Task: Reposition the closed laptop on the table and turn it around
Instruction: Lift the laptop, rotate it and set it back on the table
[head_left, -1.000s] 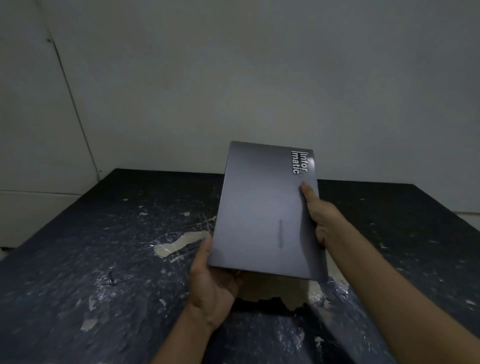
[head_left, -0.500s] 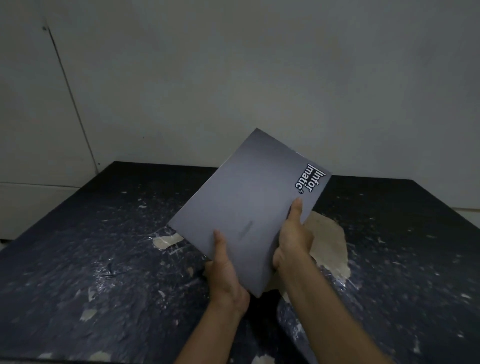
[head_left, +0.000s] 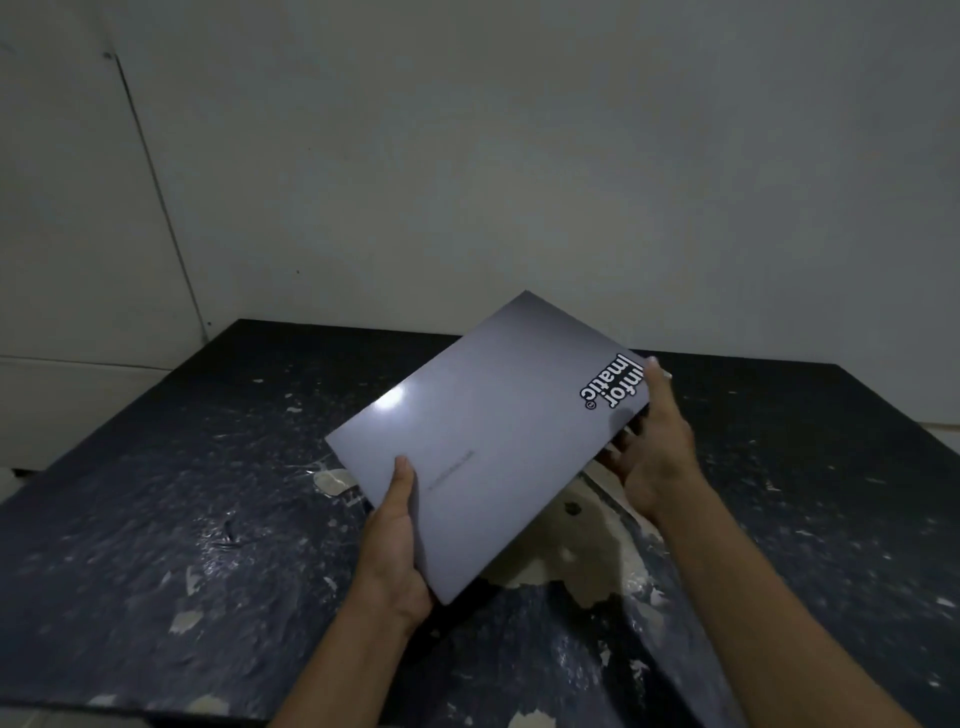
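Holding the closed laptop (head_left: 488, 441) off the scuffed table (head_left: 156, 493), I've swung it further round than 0.5 s back, so the turn is underway. Left hand (head_left: 395, 545) clamps the near corner, right hand (head_left: 649, 447) cups the sticker (head_left: 613, 382) edge. Underside fingers hidden; faint lid lettering unreadable.

Fingers of left hand (head_left: 396, 540) hidden under closed laptop (head_left: 483, 441), only thumb and palm edge showing. Right hand (head_left: 652, 457) partly tucked behind laptop's right edge, fingertips barely peeking past corner. Faint brand mark mid-lid too small and dim to read. Pale worn patch (head_left: 571, 556) on counter (head_left: 182, 493) partly covered by laptop, full extent unclear. Both forearms cut off at bottom edge. Counter's near edge and left corner cropped. Dark specks on counter too blurred to identify.
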